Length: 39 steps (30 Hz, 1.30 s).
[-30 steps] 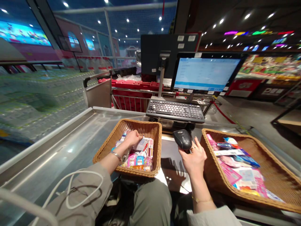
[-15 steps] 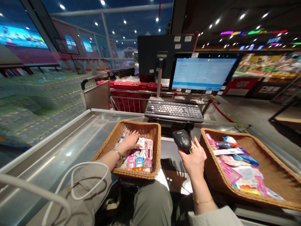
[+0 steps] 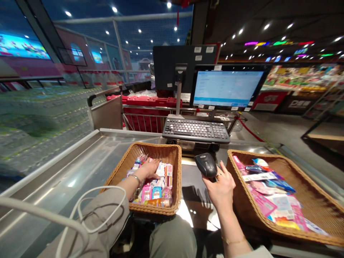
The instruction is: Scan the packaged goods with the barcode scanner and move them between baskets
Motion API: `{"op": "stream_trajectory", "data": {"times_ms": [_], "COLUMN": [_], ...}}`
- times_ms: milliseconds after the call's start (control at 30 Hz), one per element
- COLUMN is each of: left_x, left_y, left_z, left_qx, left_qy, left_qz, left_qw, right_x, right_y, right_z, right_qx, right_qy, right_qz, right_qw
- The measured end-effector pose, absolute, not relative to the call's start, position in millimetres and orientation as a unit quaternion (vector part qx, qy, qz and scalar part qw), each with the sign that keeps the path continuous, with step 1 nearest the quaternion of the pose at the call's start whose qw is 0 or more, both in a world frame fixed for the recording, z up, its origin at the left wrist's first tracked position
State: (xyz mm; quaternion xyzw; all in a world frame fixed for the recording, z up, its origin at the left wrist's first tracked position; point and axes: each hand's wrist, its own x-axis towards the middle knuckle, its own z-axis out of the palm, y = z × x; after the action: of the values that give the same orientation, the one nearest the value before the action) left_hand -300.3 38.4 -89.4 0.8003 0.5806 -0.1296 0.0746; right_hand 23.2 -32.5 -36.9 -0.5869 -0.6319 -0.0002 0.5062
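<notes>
My left hand (image 3: 149,168) reaches into the left wicker basket (image 3: 179,179), over small packaged goods. Its thumb stands apart from the fingers, whose tips are partly lost among the packets. Beside it lie a white and orange packet (image 3: 168,170), a pink pack (image 3: 146,192) and a blue pack (image 3: 156,192). An orange tube-shaped pack (image 3: 158,202) rests along the near side. My right hand (image 3: 221,186) grips a black barcode scanner (image 3: 206,165) above the counter, between the two baskets. The scanner's head points away from me, toward the keyboard side.
A right wicker basket (image 3: 317,186) holds several colourful packets. Behind the counter (image 3: 80,168) stand a keyboard (image 3: 196,129) and a lit monitor (image 3: 228,87). A metal cart (image 3: 145,120) with red crates is beyond. A pale cable (image 3: 48,216) loops across my left sleeve.
In the left basket my left hand's fingers have drawn closer together and lower among the packets. My right hand still holds the scanner. The whole view has shifted slightly.
</notes>
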Motion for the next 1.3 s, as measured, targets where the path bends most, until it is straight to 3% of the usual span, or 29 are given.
{"op": "stream_trajectory", "data": {"times_ms": [367, 1033, 1300], "left_x": [-296, -287, -265], "left_y": [32, 22, 21], "left_z": [-75, -17, 3], "left_qx": [0.819, 0.838, 0.847], "left_qy": [0.563, 0.51, 0.484], "left_qz": [-0.101, 0.07, 0.132], "left_qw": [0.039, -0.182, -0.175], "right_x": [22, 29, 26], "right_y": [-32, -37, -37], "right_z": [-38, -40, -39], "right_qx": [-0.591, -0.59, -0.585], "right_qy": [-0.629, -0.627, -0.634], "right_qz": [0.014, 0.003, -0.004], "right_qw": [0.505, 0.508, 0.505]}}
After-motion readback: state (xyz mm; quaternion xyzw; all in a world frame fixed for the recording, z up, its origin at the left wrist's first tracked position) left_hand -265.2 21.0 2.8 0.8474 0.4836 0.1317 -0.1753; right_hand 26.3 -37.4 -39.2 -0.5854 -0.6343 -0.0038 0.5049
